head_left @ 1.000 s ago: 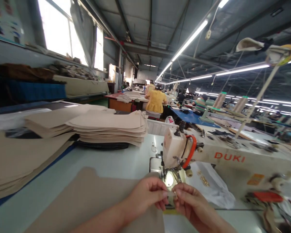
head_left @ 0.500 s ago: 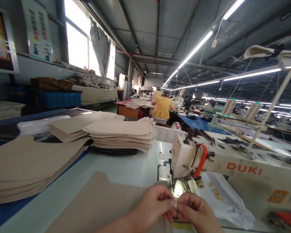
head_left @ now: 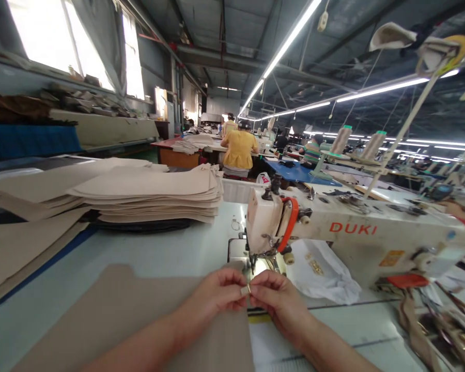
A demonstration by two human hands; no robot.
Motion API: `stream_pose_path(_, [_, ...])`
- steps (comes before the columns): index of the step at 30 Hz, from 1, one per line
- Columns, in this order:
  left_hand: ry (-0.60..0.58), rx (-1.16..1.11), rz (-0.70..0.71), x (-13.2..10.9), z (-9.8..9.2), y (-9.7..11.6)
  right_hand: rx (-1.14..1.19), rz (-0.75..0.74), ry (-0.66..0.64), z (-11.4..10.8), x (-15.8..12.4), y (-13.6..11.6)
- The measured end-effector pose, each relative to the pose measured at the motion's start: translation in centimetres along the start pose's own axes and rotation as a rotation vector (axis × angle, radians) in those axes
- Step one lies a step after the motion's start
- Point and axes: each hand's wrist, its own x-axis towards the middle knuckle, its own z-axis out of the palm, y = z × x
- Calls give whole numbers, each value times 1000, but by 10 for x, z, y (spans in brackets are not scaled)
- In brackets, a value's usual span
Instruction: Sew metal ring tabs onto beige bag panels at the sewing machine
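My left hand (head_left: 219, 292) and my right hand (head_left: 277, 299) meet fingertip to fingertip just in front of the sewing machine's needle area. Between them is a thin gold metal ring (head_left: 249, 288), pinched by my right thumb and index finger. A short beige tab (head_left: 244, 292) shows at my left fingertips, touching the ring; whether it passes through the ring I cannot tell. Under my left forearm a large beige panel (head_left: 139, 310) lies flat on the table. The white sewing machine (head_left: 261, 219) has its lamp lit behind my fingers.
Stacked beige panels (head_left: 151, 194) lie at the left. Behind my right hand, several gold metal pieces (head_left: 313, 264) rest on a white plastic bag (head_left: 335, 279). Straps with metal rings (head_left: 437, 325) are at the right. A person in yellow (head_left: 239, 150) sits ahead.
The view has swung right and slightly down, bringing the straps at the right into sight. Both hands remain together at the ring, and the beige tab now shows more clearly.
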Motion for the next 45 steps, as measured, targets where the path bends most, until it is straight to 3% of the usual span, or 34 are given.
stream_pose_path(3, [-38,116,34,3,-3,-1,-88,-53,-31,-2,-2,0])
stream_pose_path(6, [-53,231,138,6,-7,-6,-185,-202,-75,-2,-4,4])
stream_pose_path(11, [19,425,312,6,-10,-14,-428,-302,-74,-3,-6,11])
stream_pose_path(19, [116,427,388,1,-9,-15,-752,-667,-37,-5,-9,2])
stream_pose_path(27, [154,361,388,0,-5,-14,-698,-544,108,-6,-5,11])
stream_pose_path(32, [73,192,264,3,-4,-7,-682,-529,144,-6,-4,14])
stream_pose_path(35, [67,168,282,3,-1,-7,-705,-554,128,-6,-5,12])
stream_pose_path(40, [197,439,461,-9,4,-7,-720,-613,86,-8,-8,12])
stream_pose_path(45, [284,691,576,-19,3,-7,-568,-514,10,-9,-8,15])
